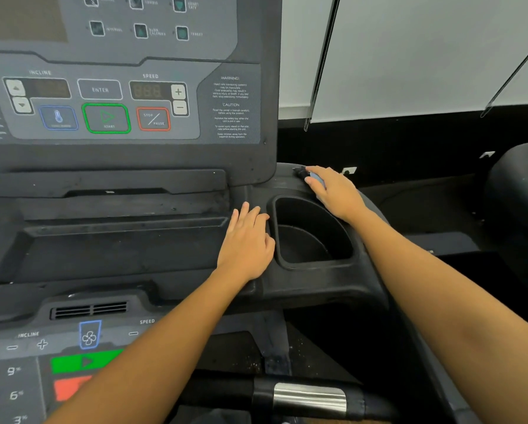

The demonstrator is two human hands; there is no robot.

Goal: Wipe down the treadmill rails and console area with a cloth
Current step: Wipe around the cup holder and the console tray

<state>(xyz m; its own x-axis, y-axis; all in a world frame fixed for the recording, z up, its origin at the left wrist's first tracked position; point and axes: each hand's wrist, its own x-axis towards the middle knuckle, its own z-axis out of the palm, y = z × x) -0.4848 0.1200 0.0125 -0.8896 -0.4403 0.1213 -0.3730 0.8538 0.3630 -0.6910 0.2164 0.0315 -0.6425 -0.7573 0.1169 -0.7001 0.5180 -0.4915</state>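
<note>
Grey treadmill console panel (119,96), far left, bearing a green-outlined START button (106,118). Left hand (246,243) lies flat, fingers straight and holding nothing, on the black plastic console deck (119,255) just left of the black D-shaped cup holder (311,234). Right hand (333,191), fingers extended, presses a small blue-grey cloth (317,179), mostly hidden beneath it, onto the deck's far right rim.
</note>
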